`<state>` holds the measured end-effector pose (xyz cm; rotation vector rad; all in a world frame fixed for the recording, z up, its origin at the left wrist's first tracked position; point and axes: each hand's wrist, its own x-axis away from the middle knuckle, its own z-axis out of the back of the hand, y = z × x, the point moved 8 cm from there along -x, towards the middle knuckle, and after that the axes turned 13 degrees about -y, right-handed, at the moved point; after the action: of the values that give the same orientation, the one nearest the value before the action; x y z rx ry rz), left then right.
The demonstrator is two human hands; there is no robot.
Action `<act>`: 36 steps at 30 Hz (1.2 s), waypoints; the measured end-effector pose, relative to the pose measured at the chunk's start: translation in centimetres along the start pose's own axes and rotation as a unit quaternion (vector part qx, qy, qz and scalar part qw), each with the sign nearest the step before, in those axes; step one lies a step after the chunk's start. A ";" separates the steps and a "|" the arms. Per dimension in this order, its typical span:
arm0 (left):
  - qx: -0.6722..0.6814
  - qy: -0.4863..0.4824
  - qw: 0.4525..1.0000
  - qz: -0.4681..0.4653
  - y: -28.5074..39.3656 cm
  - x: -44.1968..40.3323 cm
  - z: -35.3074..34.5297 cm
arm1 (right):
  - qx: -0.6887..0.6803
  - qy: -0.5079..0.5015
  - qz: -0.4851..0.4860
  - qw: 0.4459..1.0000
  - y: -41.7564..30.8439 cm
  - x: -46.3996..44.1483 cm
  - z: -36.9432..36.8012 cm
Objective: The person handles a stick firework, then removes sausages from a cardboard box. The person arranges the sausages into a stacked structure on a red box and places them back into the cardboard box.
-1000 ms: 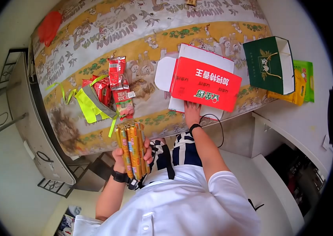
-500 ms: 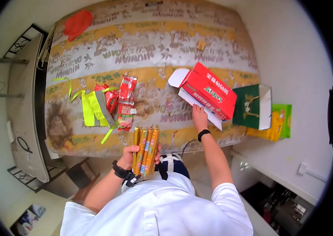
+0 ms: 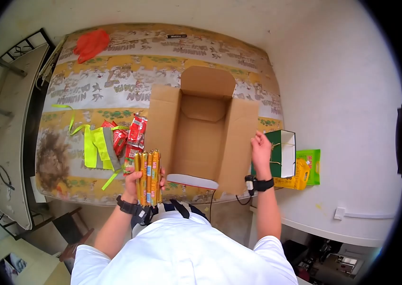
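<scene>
My left hand [image 3: 132, 185] is wrapped round a bundle of several yellow-wrapped sticks [image 3: 149, 178], held upright near the front edge of the bed. My right hand [image 3: 261, 151] pinches the outer edge of the right flap of a cardboard box [image 3: 201, 137]. The box stands with its flaps spread and its brown inside facing up; nothing shows in it. Red packets [image 3: 137, 130] and a neon yellow vest [image 3: 97, 148] lie left of the box, just beyond the bundle.
Right of the box stands a green paper bag [image 3: 286, 154], beside yellow and green packages [image 3: 309, 166]. A red plastic bag [image 3: 91, 45] lies at the far left of the patterned bed [image 3: 75, 90]. A dark cable hangs below the box.
The box has turned from its red printed side to its open inside, with its flaps spread. My right hand has moved to the right flap's edge. My left hand still holds the sticks.
</scene>
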<state>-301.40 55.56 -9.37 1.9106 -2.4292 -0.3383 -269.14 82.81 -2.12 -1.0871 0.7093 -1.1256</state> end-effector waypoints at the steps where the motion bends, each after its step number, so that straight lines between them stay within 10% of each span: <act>1: -0.002 0.003 1.000 -0.008 0.2 0.0 -0.1 | -0.027 -0.001 -0.010 1.000 1.7 0.7 -1.2; 10: -0.039 0.062 0.997 0.035 0.6 0.1 4.8 | -0.191 -0.067 -0.280 0.938 15.6 7.2 -14.7; 20: -0.214 0.212 0.933 0.197 -1.3 -4.6 8.4 | -0.441 -0.304 -0.255 0.805 3.4 13.8 -25.9; 36: -0.612 0.303 0.707 0.185 2.3 -13.2 18.5 | -0.179 -0.056 -0.175 0.966 21.0 3.0 -26.0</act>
<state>-303.27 71.58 -25.55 0.7128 -1.3541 -0.8332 -283.83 72.79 -30.52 -1.6195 0.6601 -1.2490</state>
